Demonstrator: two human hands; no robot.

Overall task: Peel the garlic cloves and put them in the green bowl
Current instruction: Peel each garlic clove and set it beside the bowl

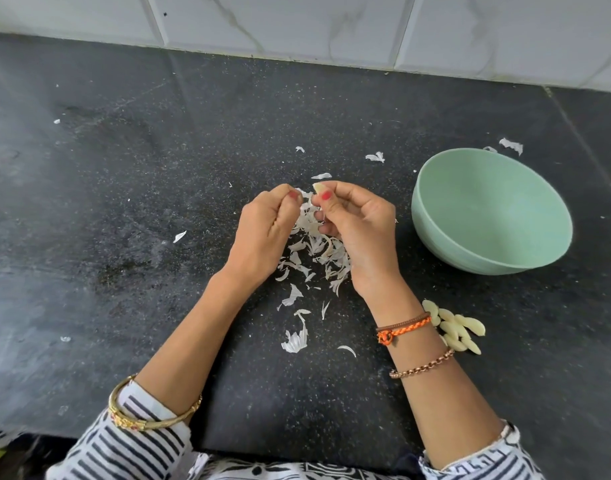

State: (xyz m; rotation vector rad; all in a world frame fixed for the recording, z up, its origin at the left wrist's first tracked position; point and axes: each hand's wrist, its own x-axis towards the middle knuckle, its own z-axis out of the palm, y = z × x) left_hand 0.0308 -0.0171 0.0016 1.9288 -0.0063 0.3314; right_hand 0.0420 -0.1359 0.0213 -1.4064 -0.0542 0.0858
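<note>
My right hand [357, 230] pinches a pale garlic clove [318, 187] between thumb and fingertips, above the middle of the black counter. Close beside it, my left hand [267, 233] pinches a thin strip of white skin [304, 193] with thumb and forefinger. A pile of torn garlic skins [318, 251] lies on the counter under both hands. The green bowl [491, 211] stands to the right with nothing visible inside. Several peeled cloves [458, 329] lie in a heap on the counter by my right wrist, partly hidden behind it.
Loose skin flakes [295, 337] are scattered over the black speckled counter [124, 202], some behind the bowl [511, 145]. A white tiled wall [297, 22] closes the far side. The counter's front edge runs just above my striped sleeves.
</note>
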